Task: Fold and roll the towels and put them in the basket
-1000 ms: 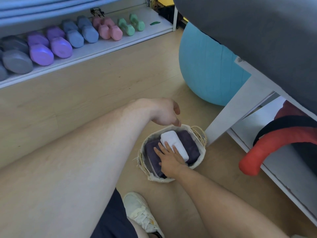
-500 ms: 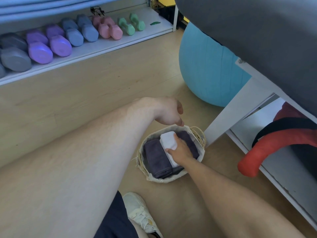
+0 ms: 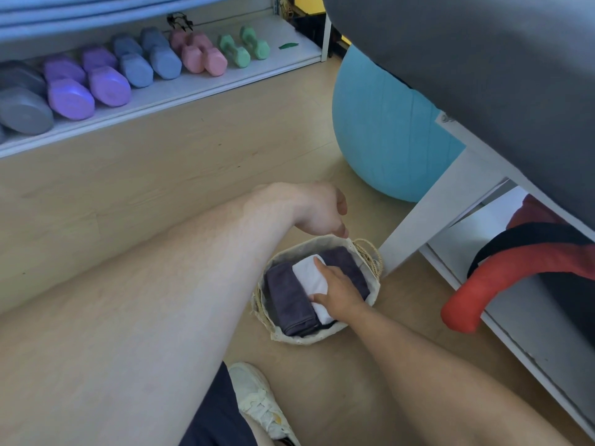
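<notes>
white towel, seemingly rolled, between dark towels.

No legible text, label, brand, number or sign appears anywhere in the view. A small tag on the edge of the grey mat bears a mark, too blurred to read. The dumbbells on the shelf show no readable weight figures.
</notes>
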The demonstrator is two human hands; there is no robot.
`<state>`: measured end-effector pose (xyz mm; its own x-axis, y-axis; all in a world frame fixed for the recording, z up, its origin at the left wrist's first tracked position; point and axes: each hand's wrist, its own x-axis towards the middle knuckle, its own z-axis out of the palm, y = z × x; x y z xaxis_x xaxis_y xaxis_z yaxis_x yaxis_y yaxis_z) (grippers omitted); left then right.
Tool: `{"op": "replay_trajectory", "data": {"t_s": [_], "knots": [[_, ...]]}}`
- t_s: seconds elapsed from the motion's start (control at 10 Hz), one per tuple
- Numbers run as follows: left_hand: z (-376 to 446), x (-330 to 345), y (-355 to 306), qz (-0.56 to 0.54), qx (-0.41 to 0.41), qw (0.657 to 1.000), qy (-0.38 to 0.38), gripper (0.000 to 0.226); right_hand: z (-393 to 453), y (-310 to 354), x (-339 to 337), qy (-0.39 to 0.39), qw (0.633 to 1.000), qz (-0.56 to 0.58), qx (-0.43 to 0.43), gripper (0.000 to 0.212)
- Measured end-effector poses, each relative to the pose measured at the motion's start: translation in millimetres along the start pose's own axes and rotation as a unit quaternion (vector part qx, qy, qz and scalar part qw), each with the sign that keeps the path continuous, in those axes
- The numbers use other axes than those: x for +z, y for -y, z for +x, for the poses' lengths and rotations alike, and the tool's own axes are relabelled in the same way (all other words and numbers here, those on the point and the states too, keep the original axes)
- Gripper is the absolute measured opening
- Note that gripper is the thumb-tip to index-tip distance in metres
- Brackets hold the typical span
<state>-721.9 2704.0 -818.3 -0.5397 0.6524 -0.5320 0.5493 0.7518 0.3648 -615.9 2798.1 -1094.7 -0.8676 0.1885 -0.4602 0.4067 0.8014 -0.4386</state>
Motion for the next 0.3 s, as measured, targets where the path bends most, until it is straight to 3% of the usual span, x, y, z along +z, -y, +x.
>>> {"op": "replay_trajectory", "data": {"t_s": [0.1,0.3], "knots": [[2,1,0,-0.002,0.006,1.000,0.001,0.059,-7,4,1,0.019,0.999,0.032,0.013,0.091],[1,-2,-6,0.006,0.010,1.000,-0.013,0.057,-19,1,-18,-0.025,0.997,0.068,0.021,0.065]]}}
